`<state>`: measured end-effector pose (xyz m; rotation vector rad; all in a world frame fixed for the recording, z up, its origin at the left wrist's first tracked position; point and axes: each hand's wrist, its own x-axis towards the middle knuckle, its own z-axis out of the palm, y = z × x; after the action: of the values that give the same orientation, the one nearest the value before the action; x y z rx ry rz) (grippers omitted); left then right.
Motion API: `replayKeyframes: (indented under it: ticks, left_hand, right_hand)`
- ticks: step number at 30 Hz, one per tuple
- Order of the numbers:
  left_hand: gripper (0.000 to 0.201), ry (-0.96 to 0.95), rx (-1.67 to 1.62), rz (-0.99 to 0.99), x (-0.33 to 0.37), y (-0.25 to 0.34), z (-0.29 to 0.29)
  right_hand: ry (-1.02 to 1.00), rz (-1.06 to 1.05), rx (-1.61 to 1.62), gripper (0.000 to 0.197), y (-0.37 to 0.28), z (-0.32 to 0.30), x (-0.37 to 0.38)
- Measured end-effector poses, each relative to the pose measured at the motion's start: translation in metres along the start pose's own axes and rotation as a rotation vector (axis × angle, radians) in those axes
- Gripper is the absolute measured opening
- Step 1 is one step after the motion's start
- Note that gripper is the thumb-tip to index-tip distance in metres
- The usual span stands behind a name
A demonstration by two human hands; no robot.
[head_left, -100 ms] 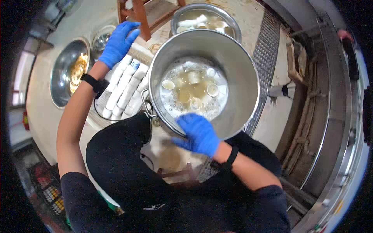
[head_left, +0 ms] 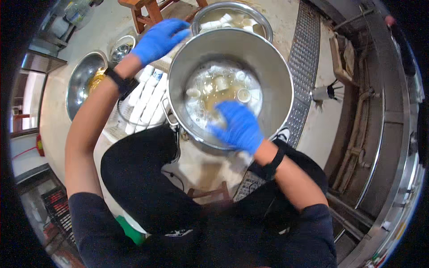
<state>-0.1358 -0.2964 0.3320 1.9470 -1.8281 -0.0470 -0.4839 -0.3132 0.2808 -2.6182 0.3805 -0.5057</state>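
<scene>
A deep steel pot (head_left: 275, 76) stands between my knees with cloudy, foamy water at its bottom. Small white cups (head_left: 244, 95) lie in that water. My right hand (head_left: 240, 128), in a blue glove, reaches over the near rim into the pot, thumb and fingers apart, nothing visible in it. Outside the far left rim, my left hand (head_left: 159, 41), also blue-gloved, is raised with fingers stretched toward a steel basin (head_left: 269, 32) of water and more white cups. Below it, rows of stacked white cups (head_left: 145, 100) fill a white plastic basket (head_left: 112, 129).
At the left are a large steel bowl (head_left: 73, 91) and a smaller one (head_left: 121, 52). A wooden stool (head_left: 142, 18) stands at the back. On the right run a metal drain grating (head_left: 300, 71), a metal container of utensils (head_left: 321, 93) and pipes (head_left: 353, 134).
My right hand has moved from the near rim farther into the pot. My left hand has shifted right, toward the far basin. The view has tilted slightly.
</scene>
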Motion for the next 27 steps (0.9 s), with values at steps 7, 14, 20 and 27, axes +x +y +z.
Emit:
replayKeyframes:
  ticks: [7, 14, 20, 27]
  left_hand:
    - [0.043, -1.018, 0.33, 0.16, 0.023, 0.076, 0.153]
    - [0.08, -1.415, 0.56, 0.078, -0.068, 0.009, 0.272]
    - [0.055, -1.112, 0.619, -0.201, -0.102, -0.009, 0.273]
    - [0.043, -1.269, 0.225, -0.046, -0.045, 0.033, 0.262]
  right_hand:
    - [-0.037, 0.185, -0.28, 0.052, 0.067, -0.076, 0.013]
    - [-0.057, 0.278, -0.297, 0.046, 0.05, -0.114, 0.003]
    - [-0.14, 0.29, -0.289, 0.046, 0.043, -0.131, -0.002]
    - [-0.112, 0.371, -0.231, 0.046, 0.039, -0.138, 0.002]
